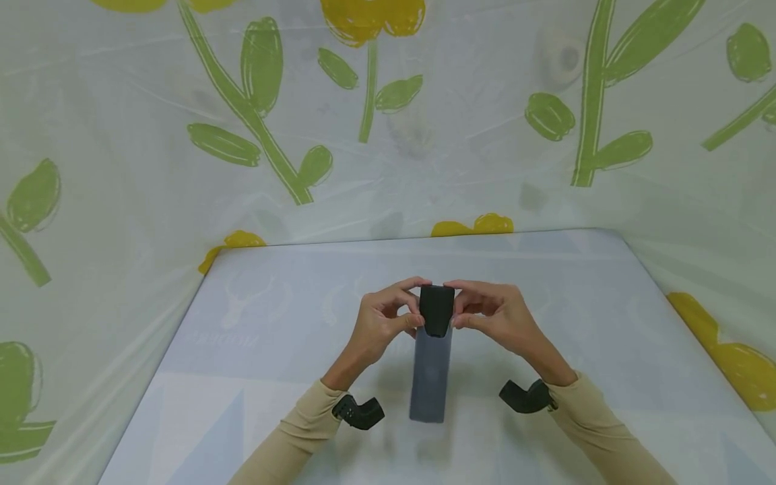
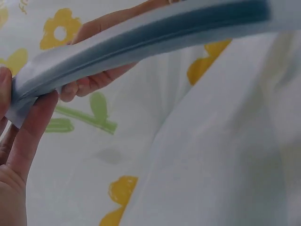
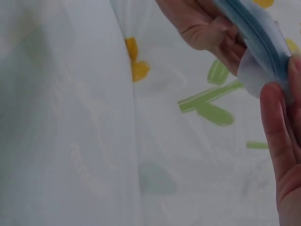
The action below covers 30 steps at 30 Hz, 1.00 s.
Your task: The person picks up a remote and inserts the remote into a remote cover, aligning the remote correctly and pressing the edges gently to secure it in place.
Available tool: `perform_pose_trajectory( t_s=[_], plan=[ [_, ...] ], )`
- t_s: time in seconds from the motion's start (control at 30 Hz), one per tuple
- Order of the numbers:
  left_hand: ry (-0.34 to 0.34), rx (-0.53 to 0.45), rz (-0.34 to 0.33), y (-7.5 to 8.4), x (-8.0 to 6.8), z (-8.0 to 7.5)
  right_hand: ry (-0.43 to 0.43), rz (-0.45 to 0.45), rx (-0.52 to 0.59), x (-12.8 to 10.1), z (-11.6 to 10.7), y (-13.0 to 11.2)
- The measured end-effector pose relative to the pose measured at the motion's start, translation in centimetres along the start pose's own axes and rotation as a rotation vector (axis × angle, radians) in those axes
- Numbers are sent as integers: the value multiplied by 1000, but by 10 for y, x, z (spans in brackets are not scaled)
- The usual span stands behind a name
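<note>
I observe both hands raised above the table (image 1: 242, 417), the left hand (image 1: 378, 327) and right hand (image 1: 494, 316) each pinching the dark top end of a long grey-blue pouch (image 1: 432, 367) that hangs down between them. I judge it light, thin and pliable, its plastic skin probably slick. The stiffer top seam is the surest purchase.

Pale blue table (image 1: 273, 350) with faint prints. White sheeting (image 1: 121, 135) with green stems and yellow flowers walls it on three sides.
</note>
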<state>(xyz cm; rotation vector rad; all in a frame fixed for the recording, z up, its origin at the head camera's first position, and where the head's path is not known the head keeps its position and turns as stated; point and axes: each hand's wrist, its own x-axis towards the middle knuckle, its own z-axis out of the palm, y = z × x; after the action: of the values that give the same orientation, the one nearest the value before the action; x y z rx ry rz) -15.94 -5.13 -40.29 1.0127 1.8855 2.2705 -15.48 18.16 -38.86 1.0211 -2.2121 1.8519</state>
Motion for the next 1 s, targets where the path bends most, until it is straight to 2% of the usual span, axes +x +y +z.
perform_pose_trajectory(
  t_s=[0.2,0.43,0.53,0.6,0.7,0.8,0.87,0.93,1.0],
  plan=[
    [52,58,-42,0,-1,5,100,34,-26,0,-1,-2],
    [106,242,-106,7,-5,24,233,-8,-88,6,8,-16],
    [120,237,-145,7,-6,28,248,-23,-95,8,13,-20],
    [145,177,-159,6,-6,29,239,-22,-80,8,15,-21],
    [163,19,-159,4,-7,26,226,-4,-54,8,17,-20],
    [136,-214,-164,3,-8,25,196,80,-35,6,17,-15],
    [120,-338,-186,3,-10,24,144,147,26,5,19,-11],
    [119,-404,-206,3,-10,25,100,198,92,3,21,-7],
    [122,-390,-212,3,-11,26,77,206,184,2,24,-4]
  ],
)
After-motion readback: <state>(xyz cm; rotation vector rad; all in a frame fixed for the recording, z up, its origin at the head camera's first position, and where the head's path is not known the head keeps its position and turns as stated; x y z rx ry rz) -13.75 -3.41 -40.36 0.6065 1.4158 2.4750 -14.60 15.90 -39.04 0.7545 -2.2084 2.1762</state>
